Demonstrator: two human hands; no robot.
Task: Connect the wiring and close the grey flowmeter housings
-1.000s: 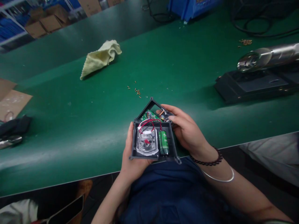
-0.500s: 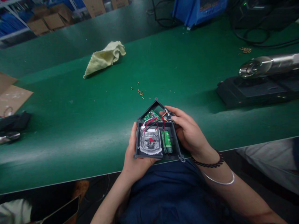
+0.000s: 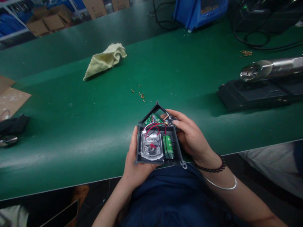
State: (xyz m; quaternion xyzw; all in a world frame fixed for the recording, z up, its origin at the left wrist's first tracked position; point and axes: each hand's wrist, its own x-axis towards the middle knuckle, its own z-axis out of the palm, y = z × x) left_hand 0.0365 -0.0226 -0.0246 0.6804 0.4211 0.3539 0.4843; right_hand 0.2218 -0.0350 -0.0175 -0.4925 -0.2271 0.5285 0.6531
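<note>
My left hand grips a dark grey plastic case at its left side, with fingers under its near edge. Inside lie a clear module with a red part and whitish sealant round it, and a green battery. Behind it, at an angle, is a second dark frame-like shell holding a green circuit board. Red, white and black wires run between the two. My right hand is closed on the right side of this shell, thumb on top; some fingers are hidden.
Small brass-coloured screws lie beyond the case, with another pile far right. A yellow cloth is at the back left. A metal-bodied electric screwdriver rests on a black base at right. A blue bin stands behind.
The view has shifted slightly, so everything sits a little lower and further left. Both hands keep their hold, and the two shells look nearly the same relative to each other.
</note>
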